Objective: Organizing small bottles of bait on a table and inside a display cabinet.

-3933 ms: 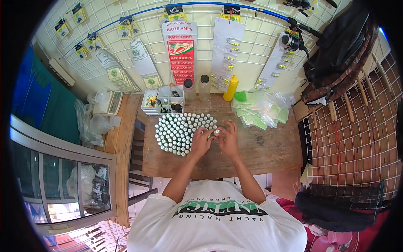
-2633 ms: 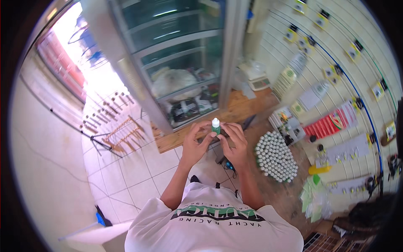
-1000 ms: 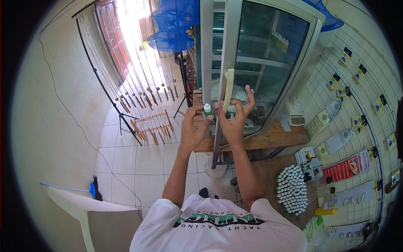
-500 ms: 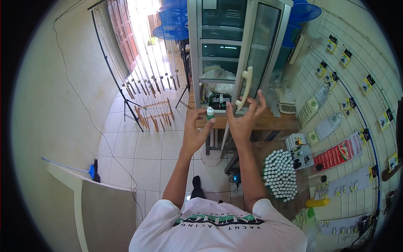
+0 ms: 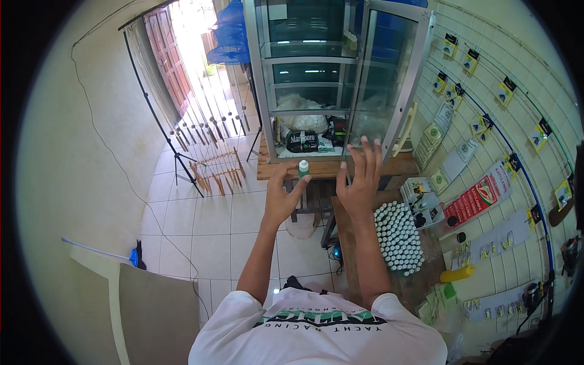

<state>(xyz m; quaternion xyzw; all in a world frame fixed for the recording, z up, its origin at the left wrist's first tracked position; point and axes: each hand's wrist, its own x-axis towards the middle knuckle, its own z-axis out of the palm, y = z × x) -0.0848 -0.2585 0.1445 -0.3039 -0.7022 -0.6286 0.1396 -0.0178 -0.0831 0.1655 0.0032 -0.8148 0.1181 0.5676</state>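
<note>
Between the thumb and fingers of my left hand stands a small green bottle with a white cap, held upright. My right hand is empty, its fingers stretched apart, just right of the bottle and in front of a glass cabinet. The cabinet has a metal frame and stands open, with its glass door at the right and a cream handle on the door's far side. On its lowest shelf lie a dark printed packet and clear plastic bags.
Many white-capped bottles stand packed together on a wooden table at right, beside a white box of small items. A wire grid with hanging packets covers the right wall. A rod rack stands at left on the tiled floor.
The cabinet door has swung to the right, and its handle is now away from my right hand. More of the lower shelf shows. My left hand still holds the bottle.
</note>
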